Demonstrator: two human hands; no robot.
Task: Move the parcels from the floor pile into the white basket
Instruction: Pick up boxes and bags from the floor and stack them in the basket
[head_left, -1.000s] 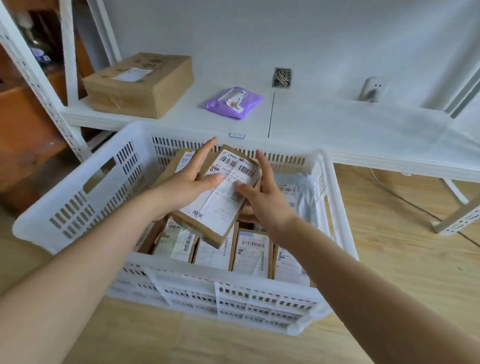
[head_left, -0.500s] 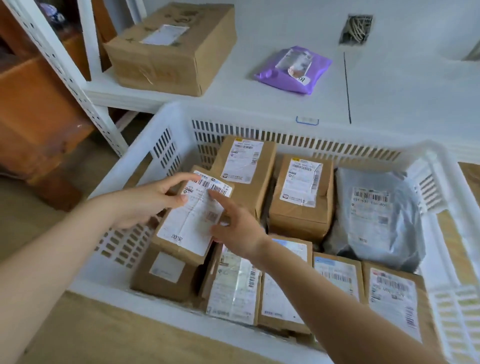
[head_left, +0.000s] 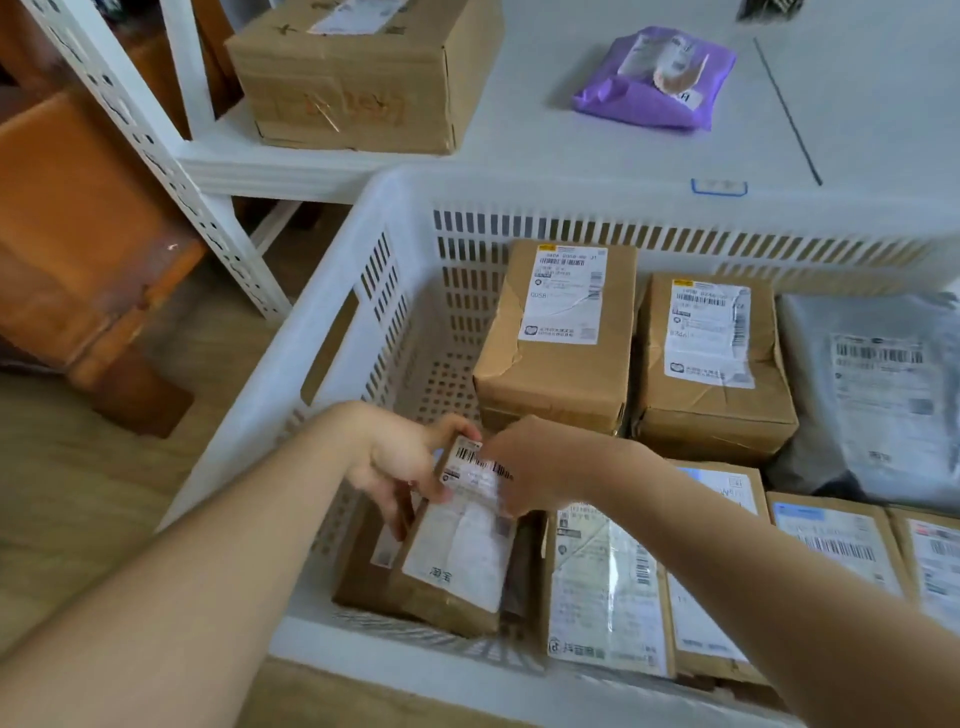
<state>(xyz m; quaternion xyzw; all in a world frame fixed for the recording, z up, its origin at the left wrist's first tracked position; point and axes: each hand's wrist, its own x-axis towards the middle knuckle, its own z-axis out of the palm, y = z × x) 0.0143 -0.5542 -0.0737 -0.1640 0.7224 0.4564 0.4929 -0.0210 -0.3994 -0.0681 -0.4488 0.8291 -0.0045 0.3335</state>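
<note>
Since the earlier frame we've lowered the parcel into the basket, lower left corner, atop another box. Left hand and right hand both pinch its upper end. Feels light, stiff cardboard; slick label, so grip the edges.

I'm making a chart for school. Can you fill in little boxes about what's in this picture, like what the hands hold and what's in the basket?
Left hand: grips the small parcel's far left corner
Right hand: holds its far right side
Small parcel: brown, white label, low in the near left corner
White basket: many parcels inside
Shelf: big cardboard box, purple bag
</note>
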